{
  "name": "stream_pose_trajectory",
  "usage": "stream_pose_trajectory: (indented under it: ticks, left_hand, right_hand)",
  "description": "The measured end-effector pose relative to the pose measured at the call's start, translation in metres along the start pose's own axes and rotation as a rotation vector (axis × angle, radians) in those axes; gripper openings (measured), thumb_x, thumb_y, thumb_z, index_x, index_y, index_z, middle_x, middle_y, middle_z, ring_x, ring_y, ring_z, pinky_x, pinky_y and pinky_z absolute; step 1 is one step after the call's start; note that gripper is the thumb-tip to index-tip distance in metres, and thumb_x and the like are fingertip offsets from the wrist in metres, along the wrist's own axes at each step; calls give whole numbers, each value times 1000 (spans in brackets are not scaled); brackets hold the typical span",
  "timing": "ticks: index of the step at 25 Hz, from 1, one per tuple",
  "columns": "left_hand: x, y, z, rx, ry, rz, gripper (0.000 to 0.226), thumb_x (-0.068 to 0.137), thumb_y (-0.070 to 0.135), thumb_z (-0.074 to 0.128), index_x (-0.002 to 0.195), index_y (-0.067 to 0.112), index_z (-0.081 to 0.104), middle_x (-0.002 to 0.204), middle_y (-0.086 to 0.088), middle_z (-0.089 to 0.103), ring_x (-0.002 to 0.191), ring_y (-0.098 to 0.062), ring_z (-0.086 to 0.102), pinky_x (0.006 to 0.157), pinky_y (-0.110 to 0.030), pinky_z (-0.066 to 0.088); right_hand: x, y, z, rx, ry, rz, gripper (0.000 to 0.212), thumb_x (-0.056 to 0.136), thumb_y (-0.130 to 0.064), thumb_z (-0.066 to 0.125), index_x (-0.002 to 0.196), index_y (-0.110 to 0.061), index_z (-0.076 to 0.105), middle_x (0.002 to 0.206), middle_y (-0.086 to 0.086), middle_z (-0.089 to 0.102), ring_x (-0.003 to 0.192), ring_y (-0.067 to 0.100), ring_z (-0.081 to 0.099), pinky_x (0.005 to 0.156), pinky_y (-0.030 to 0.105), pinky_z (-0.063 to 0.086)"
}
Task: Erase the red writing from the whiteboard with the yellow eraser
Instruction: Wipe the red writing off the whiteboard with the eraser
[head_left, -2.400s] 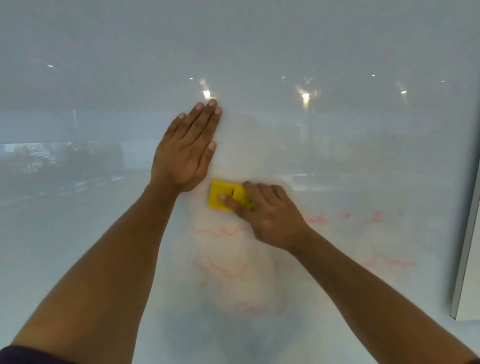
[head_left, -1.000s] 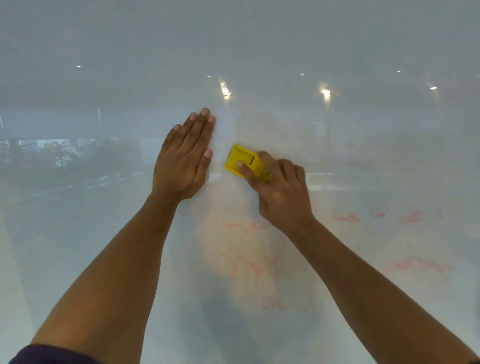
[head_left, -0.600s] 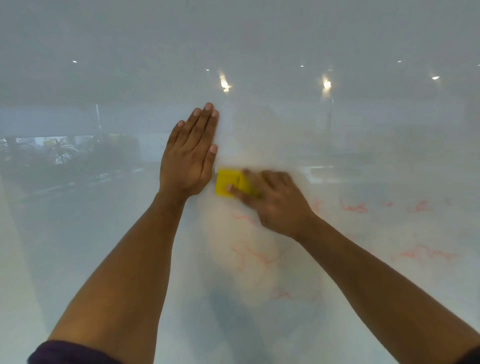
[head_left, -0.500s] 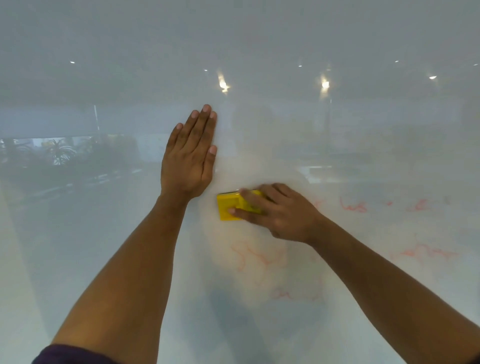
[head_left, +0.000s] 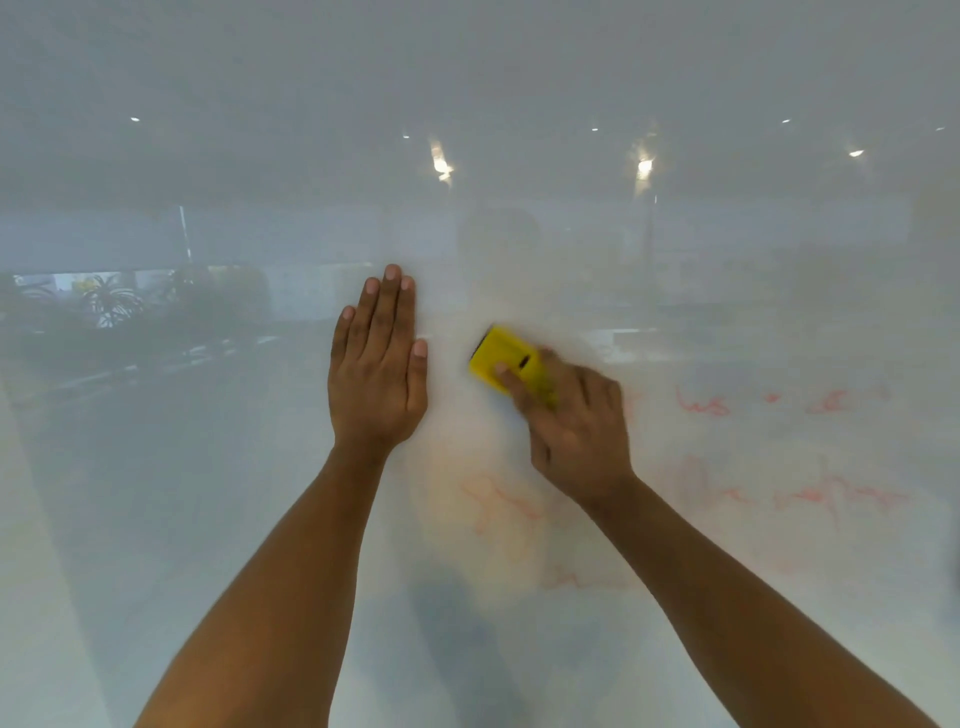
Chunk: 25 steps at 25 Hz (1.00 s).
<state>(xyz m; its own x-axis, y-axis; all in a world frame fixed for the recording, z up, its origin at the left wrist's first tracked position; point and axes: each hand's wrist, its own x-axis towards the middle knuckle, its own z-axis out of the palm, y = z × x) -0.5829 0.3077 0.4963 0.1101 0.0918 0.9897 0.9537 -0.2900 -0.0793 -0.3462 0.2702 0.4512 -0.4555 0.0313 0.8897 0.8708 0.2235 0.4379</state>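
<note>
The right hand (head_left: 576, 421) has its fingers (head_left: 511, 382) curled over the yellow eraser (head_left: 506, 361), gripping it and pressing it flat against the whiteboard (head_left: 727, 291); the thumb lies along the eraser's lower edge. The eraser is tilted, its free corner pointing up and to the left, and both it and the hand are slightly blurred. The right forearm reaches in from the lower right corner of the board.

The left hand (head_left: 376, 374) holds nothing: its fingers (head_left: 387, 312) are straight, close together and spread flat on the board, pointing up, just left of the eraser and apart from it. Its forearm comes up from the lower edge.

Faint red writing (head_left: 810, 493) remains right of the right hand, and more smeared red marks (head_left: 498, 506) lie below the eraser, between the two forearms.
</note>
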Motion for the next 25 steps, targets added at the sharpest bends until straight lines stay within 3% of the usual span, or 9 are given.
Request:
stream_pose_trajectory:
  ticks: [2, 3, 6, 10, 13, 17, 21, 24, 25]
  left_hand:
    - [-2, 0, 1, 1, -1, -2, 62, 110, 31, 26, 167, 9, 27, 175, -8, 24, 163, -24, 21, 133, -43, 18]
    - [-4, 1, 1, 6, 3, -10, 62, 109, 31, 26, 167, 8, 27, 175, -9, 24, 163, -24, 21, 133, -43, 19]
    - [-13, 7, 5, 15, 11, -48, 63, 109, 30, 26, 167, 7, 27, 175, -10, 24, 164, -25, 21, 133, -46, 20]
    - [-24, 9, 9, 9, 17, -41, 62, 109, 30, 28, 167, 6, 27, 175, -12, 23, 164, -26, 18, 133, -48, 21]
    - [-38, 13, 13, 26, 47, -37, 63, 109, 30, 30, 166, 4, 28, 175, -13, 24, 164, -28, 20, 133, -48, 21]
    - [-44, 17, 15, 41, 39, -35, 63, 110, 30, 29, 167, 3, 25, 175, -15, 23, 164, -30, 20, 134, -45, 18]
    - [-44, 21, 17, 45, 31, -50, 63, 110, 29, 25, 167, 1, 22, 175, -18, 19, 164, -31, 16, 135, -44, 14]
    - [-41, 24, 16, 32, 3, -1, 64, 109, 28, 25, 166, -2, 22, 175, -19, 17, 165, -31, 16, 135, -43, 15]
    - [-40, 28, 16, 22, -21, 61, 64, 109, 28, 25, 166, -1, 22, 176, -18, 16, 165, -29, 15, 135, -43, 16]
  right_hand:
    - [-8, 7, -1, -12, -81, -392, 60, 93, -5, 48, 149, -27, 53, 144, 16, 58, 100, 38, 60, 85, 44, 48]
    - [-7, 18, 0, -24, -85, -415, 61, 93, -5, 47, 149, -28, 53, 144, 15, 58, 101, 38, 60, 87, 44, 49]
    - [0, 17, -2, 8, 67, 95, 66, 84, -7, 65, 146, -28, 57, 143, 17, 55, 97, 37, 57, 82, 43, 44]
    - [-31, 12, 1, -45, -57, -349, 58, 94, -9, 52, 149, -28, 53, 144, 15, 58, 100, 37, 58, 84, 43, 46]
    - [-33, 14, -2, 30, 54, 143, 54, 93, -11, 55, 144, -29, 59, 144, 17, 54, 98, 37, 57, 83, 43, 43]
    - [-63, 16, -7, -22, -118, -360, 61, 92, -5, 46, 147, -30, 56, 144, 14, 59, 103, 39, 62, 89, 45, 50]
    - [-52, 28, -10, 29, 48, 242, 60, 87, -7, 63, 143, -28, 60, 144, 17, 53, 101, 40, 60, 89, 45, 45]
    - [-75, 42, -16, -43, -60, -158, 66, 86, -6, 59, 147, -29, 55, 148, 15, 48, 105, 41, 62, 90, 45, 46]
    - [-77, 58, -19, -40, -53, -127, 64, 88, -7, 58, 148, -30, 54, 148, 16, 50, 105, 41, 62, 90, 45, 46]
